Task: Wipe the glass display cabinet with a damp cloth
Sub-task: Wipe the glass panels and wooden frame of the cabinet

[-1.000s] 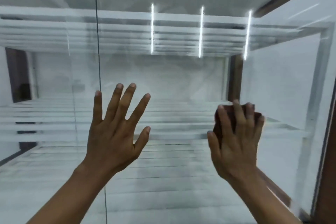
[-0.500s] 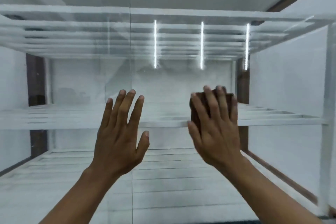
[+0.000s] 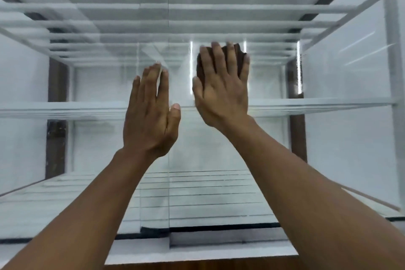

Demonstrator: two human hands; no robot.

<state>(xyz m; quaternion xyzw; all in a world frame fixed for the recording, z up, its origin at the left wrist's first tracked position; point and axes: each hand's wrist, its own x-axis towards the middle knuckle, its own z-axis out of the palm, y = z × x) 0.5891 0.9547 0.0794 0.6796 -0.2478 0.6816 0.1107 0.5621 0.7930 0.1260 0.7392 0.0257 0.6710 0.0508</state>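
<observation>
Cloth (image 3: 239,55) raised under right hand (image 3: 221,94), left hand (image 3: 151,120) beside, shelf (image 3: 328,103) behind

Nothing to read here. The glass display cabinet (image 3: 391,50) in front of your hands shows no lettering, label, brand, number or sign on its panes, shelves or frame. The dark cloth (image 3: 240,56) under your right hand (image 3: 221,94) shows no print or tag either.
</observation>
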